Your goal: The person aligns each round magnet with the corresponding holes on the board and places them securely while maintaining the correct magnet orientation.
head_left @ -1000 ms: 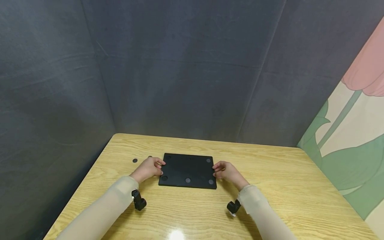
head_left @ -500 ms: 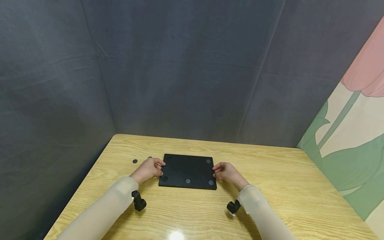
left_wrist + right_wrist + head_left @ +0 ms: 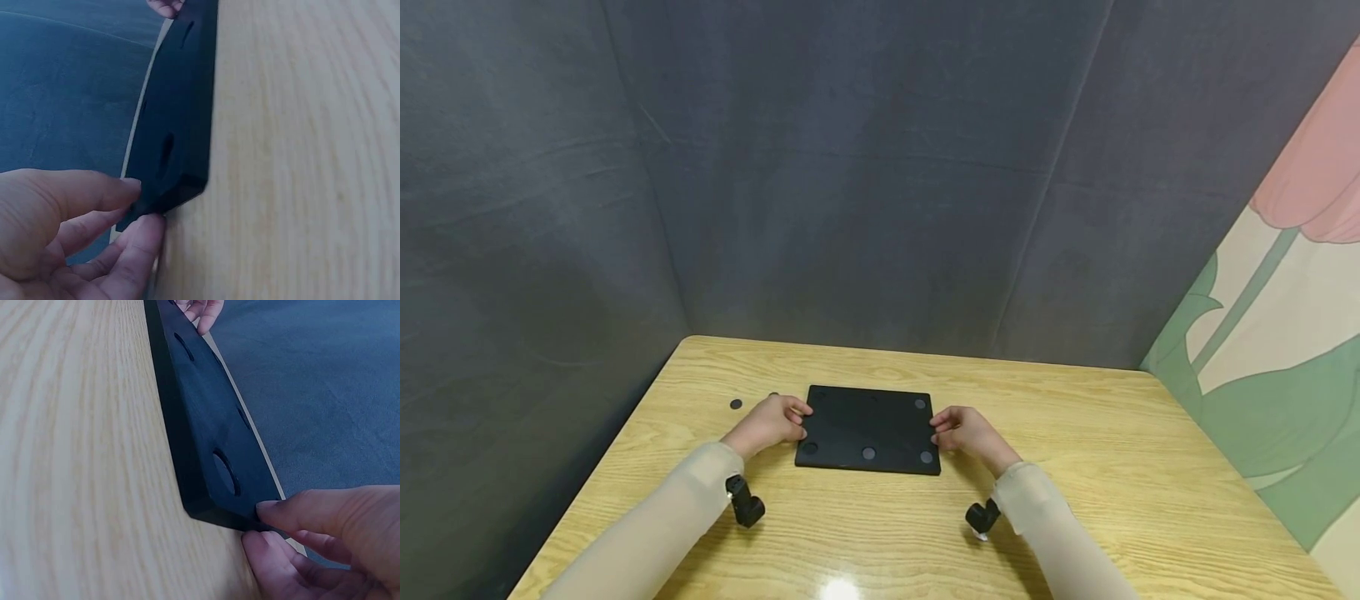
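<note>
A flat black rectangular board (image 3: 871,421) lies on the table, with several round recesses in its top. Greyish discs show in some of them, such as the one at the front middle (image 3: 868,453) and the one at the front right (image 3: 926,457); the front left recess (image 3: 811,448) looks dark. My left hand (image 3: 772,422) holds the board's left short side, thumb and fingertips at its edge in the left wrist view. At the opposite short side, my right hand (image 3: 967,435) grips the edge the same way, its fingertips right at the corner area in the right wrist view.
One small dark disc (image 3: 736,404) lies on the wooden table (image 3: 1075,467) left of the board. Another disc (image 3: 773,393) sits just beyond my left hand, partly hidden. A dark cloth (image 3: 865,183) hangs behind the table, and a flower-painted wall (image 3: 1285,375) stands at the right.
</note>
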